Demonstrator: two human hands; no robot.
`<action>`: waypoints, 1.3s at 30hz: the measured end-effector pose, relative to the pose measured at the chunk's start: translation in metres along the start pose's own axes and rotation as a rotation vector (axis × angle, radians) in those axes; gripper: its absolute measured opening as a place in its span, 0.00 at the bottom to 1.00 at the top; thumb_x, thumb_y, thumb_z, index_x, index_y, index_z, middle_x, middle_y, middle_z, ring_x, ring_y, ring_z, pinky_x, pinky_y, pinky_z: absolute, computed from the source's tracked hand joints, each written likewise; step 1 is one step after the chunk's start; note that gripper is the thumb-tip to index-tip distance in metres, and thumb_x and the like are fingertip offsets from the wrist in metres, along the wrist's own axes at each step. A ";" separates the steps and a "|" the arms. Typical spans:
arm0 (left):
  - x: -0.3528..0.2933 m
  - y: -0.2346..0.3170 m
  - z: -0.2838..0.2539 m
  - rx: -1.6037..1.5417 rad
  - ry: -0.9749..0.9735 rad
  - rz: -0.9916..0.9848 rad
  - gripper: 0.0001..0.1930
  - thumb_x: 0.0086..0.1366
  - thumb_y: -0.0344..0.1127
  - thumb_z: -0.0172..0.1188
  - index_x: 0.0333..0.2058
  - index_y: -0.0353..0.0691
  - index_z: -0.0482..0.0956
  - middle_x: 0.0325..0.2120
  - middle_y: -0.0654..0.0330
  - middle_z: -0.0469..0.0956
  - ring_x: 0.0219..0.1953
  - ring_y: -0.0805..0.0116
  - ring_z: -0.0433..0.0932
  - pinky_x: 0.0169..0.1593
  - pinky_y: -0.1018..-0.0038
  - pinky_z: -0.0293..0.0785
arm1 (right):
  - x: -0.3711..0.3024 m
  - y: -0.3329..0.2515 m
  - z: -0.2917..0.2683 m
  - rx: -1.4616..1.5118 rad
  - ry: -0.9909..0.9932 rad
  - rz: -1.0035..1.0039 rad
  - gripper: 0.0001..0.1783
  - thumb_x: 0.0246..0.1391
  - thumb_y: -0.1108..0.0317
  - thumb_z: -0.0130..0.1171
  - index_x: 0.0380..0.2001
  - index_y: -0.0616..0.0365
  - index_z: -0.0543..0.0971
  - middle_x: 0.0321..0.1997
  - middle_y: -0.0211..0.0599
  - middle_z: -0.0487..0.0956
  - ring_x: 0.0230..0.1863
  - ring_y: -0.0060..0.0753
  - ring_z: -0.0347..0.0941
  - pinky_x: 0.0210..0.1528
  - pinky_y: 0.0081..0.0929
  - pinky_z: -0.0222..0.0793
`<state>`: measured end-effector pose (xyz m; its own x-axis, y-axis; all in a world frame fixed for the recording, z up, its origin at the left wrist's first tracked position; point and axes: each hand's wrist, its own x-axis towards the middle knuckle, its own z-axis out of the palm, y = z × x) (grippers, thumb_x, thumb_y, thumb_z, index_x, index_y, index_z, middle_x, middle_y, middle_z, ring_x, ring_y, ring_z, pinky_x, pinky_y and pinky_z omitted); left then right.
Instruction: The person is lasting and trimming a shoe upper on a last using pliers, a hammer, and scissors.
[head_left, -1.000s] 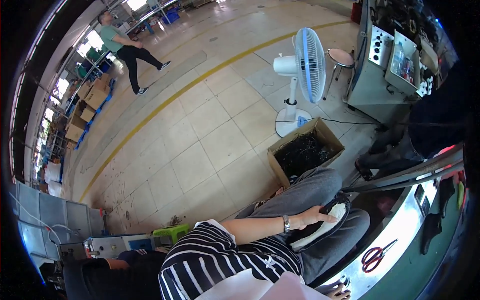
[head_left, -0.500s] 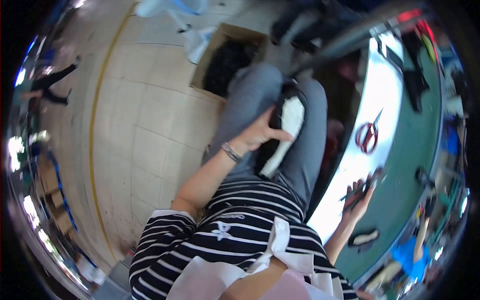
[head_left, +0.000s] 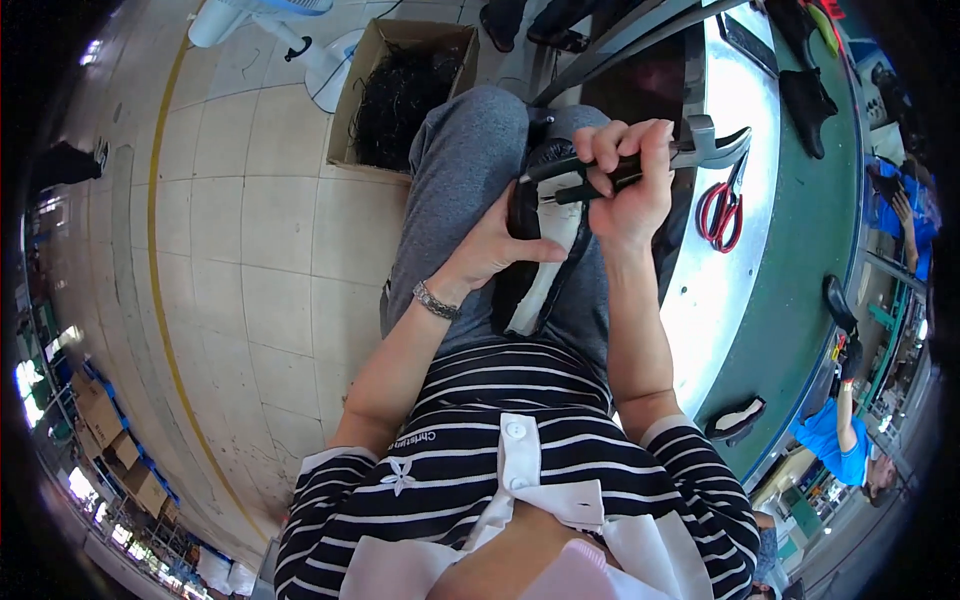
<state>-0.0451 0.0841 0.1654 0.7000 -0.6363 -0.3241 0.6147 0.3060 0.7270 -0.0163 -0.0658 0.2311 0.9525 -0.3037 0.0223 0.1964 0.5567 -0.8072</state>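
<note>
A black shoe lies sole up between my thighs, its long white underside facing me. My left hand grips it from the left, with the thumb across the white underside and the fingers around the black edge. Over the shoe's far part, my right hand is wrapped around lasting pincers with dark handles. Their curved metal head points right, and the two handle ends reach left over the white underside. Whether those ends touch the shoe I cannot tell.
Red-handled scissors lie on the shiny metal strip to my right. Beyond it, a green work surface carries several black shoe pieces. An open carton with dark scraps stands ahead, near a white fan.
My right hand has come from beside the metal strip to above the shoe, bringing the pincers. My left hand keeps its hold on the shoe. The view has shifted somewhat.
</note>
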 end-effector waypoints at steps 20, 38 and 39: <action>0.004 -0.003 -0.007 0.111 0.012 -0.002 0.50 0.42 0.33 0.78 0.63 0.39 0.57 0.57 0.61 0.64 0.60 0.68 0.61 0.64 0.70 0.56 | 0.006 0.011 0.043 -0.287 -0.192 0.177 0.17 0.57 0.56 0.60 0.23 0.56 0.73 0.19 0.30 0.71 0.23 0.22 0.69 0.23 0.18 0.62; -0.001 -0.004 -0.008 -0.323 -0.058 -0.088 0.37 0.71 0.59 0.39 0.64 0.30 0.54 0.63 0.55 0.59 0.64 0.69 0.57 0.68 0.72 0.48 | -0.013 -0.105 -0.010 -0.988 -0.684 1.181 0.37 0.65 0.61 0.48 0.71 0.51 0.44 0.44 0.39 0.78 0.42 0.28 0.77 0.45 0.26 0.72; 0.000 -0.004 -0.009 -0.313 -0.085 -0.097 0.37 0.72 0.59 0.39 0.64 0.30 0.54 0.64 0.55 0.58 0.65 0.69 0.56 0.68 0.72 0.47 | -0.007 -0.103 -0.010 -0.989 -0.686 1.183 0.37 0.65 0.61 0.48 0.71 0.51 0.44 0.44 0.39 0.78 0.42 0.28 0.77 0.45 0.26 0.72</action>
<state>-0.0447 0.0895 0.1575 0.6080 -0.7260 -0.3213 0.7680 0.4352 0.4698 -0.0456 -0.1286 0.3078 0.4301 0.4126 -0.8030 -0.6059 -0.5275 -0.5955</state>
